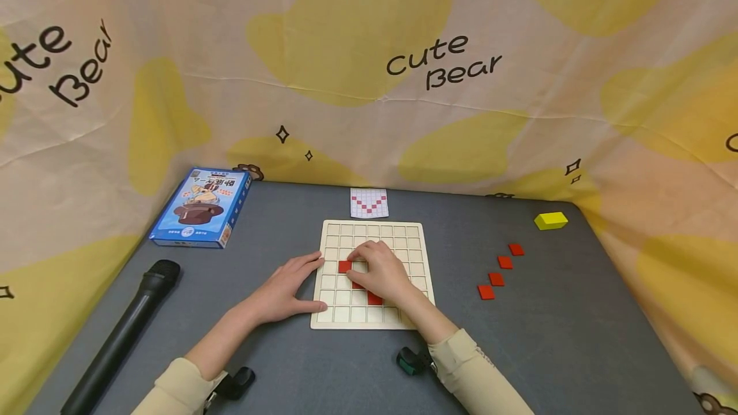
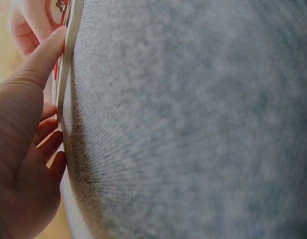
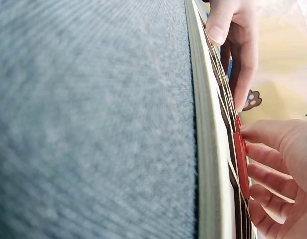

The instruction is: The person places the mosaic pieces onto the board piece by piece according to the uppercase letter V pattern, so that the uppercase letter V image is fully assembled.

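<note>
A pale gridded board (image 1: 336, 319) lies on the dark table with red square tiles in a diagonal. My left hand (image 1: 282, 292) rests at the board's left edge, thumb and fingers spread, fingertips on the rim. Over the grid, my right hand (image 1: 382, 274) brings thumb and index finger to the top and bottom of the upper-left red tile (image 1: 344, 266). Below it a second tile (image 1: 357, 285) is partly covered by that hand, and a third tile (image 1: 375, 298) shows under the palm. In the right wrist view the thumb meets a red tile (image 3: 240, 157) low on the board.
Behind the board stands a pattern card (image 1: 369, 203) with a V of red squares. Several loose red tiles (image 1: 496, 279) lie to the right, with a yellow block (image 1: 550, 220) beyond. A blue box (image 1: 202, 207) and a black microphone (image 1: 123, 332) are at the left.
</note>
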Demonstrator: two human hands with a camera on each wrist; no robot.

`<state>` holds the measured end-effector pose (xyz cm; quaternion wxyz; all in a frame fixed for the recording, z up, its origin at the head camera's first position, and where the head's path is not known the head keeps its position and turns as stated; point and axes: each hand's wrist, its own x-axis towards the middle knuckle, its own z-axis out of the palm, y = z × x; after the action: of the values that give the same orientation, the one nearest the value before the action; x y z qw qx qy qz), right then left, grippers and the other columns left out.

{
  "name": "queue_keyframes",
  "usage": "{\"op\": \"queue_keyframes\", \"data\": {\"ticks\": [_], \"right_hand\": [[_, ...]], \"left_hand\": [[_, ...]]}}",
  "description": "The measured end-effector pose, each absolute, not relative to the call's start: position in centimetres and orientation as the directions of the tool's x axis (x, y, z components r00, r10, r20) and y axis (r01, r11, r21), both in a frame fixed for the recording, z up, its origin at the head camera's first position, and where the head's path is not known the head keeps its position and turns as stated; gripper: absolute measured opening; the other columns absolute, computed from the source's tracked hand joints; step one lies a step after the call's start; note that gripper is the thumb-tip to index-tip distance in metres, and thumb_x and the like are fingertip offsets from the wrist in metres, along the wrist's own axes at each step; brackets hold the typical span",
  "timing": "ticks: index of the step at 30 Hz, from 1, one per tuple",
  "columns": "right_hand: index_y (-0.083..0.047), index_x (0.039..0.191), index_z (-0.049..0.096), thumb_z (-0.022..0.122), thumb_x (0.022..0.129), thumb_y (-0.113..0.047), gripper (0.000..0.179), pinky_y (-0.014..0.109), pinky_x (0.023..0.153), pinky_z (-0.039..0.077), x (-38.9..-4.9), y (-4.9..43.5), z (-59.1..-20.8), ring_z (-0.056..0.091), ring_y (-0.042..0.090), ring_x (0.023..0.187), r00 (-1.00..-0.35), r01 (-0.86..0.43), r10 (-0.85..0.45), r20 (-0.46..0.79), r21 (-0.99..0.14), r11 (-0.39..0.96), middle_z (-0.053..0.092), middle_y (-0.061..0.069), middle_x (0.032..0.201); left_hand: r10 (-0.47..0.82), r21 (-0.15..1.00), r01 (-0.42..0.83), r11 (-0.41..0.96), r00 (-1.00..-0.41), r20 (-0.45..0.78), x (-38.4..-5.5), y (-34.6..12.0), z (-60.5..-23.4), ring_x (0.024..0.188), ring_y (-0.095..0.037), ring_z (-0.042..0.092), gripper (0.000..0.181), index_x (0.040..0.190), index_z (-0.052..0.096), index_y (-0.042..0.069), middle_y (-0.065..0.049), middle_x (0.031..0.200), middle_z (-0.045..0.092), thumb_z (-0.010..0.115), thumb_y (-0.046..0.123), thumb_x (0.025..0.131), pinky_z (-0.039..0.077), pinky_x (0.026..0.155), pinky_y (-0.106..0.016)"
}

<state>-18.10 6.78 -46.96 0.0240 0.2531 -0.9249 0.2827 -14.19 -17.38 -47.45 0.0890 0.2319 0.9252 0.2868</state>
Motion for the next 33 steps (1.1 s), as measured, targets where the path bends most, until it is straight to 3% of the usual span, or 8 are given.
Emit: {"op": "queue_keyframes", "data": {"ticks": [6,13,22,28,33], "right_hand": [[-0.017,0.104,0.073,0.073,0.085,-0.024,0.019,0.033,0.083,0.047,-18.0,7.0,-47.1,0.055,0.018,0.099,-0.86,-0.499,-0.472,0.195,-0.52,0.693,0.065,-0.003,0.111],[-0.012,0.104,0.073,0.07,0.089,-0.018,0.017,0.037,0.091,0.046,-17.5,9.1,-46.4,0.057,0.021,0.105,-0.842,-0.517,-0.485,0.236,-0.606,0.604,0.066,0.001,0.112],[-0.01,0.103,0.073,0.072,0.089,-0.013,0.015,0.038,0.081,0.05,-17.1,15.0,-45.7,0.062,0.019,0.095,-0.861,-0.499,-0.431,0.271,-0.615,0.611,0.067,0.001,0.109],[-0.011,0.103,0.073,0.073,0.088,-0.013,0.016,0.031,0.068,0.046,-16.4,19.2,-45.4,0.059,0.021,0.088,-0.881,-0.47,-0.39,0.267,-0.577,0.668,0.067,0.0,0.106],[-0.012,0.105,0.073,0.074,0.087,-0.014,0.017,0.032,0.07,0.047,-15.7,22.9,-45.6,0.059,0.018,0.09,-0.905,-0.425,-0.344,0.25,-0.537,0.729,0.067,-0.001,0.105]], "left_hand": [[0.48,0.568,0.377,0.732,-0.877,-0.035,-14.2,-17.4,-47.6,0.14,-0.032,0.03,0.092,0.15,0.038,0.01,-0.009,0.156,0.031,0.072,0.058,0.08,0.025,0.108,-0.06],[0.485,0.57,0.386,0.725,-0.874,-0.025,-14.2,-17.3,-47.5,0.14,-0.031,0.031,0.092,0.15,0.039,0.009,-0.009,0.156,0.031,0.072,0.058,0.08,0.026,0.108,-0.059],[0.475,0.592,0.367,0.718,-0.879,-0.032,-14.0,-17.3,-47.2,0.14,-0.032,0.029,0.091,0.15,0.038,0.007,-0.01,0.156,0.03,0.075,0.053,0.08,0.024,0.108,-0.059],[0.475,0.593,0.362,0.719,-0.879,-0.04,-14.0,-17.2,-47.2,0.14,-0.034,0.029,0.091,0.15,0.037,0.006,-0.011,0.156,0.03,0.074,0.053,0.081,0.024,0.107,-0.061],[0.484,0.599,0.373,0.709,-0.875,-0.028,-14.0,-17.1,-47.2,0.14,-0.035,0.028,0.09,0.15,0.037,0.005,-0.013,0.156,0.03,0.074,0.052,0.082,0.024,0.107,-0.061]]}}
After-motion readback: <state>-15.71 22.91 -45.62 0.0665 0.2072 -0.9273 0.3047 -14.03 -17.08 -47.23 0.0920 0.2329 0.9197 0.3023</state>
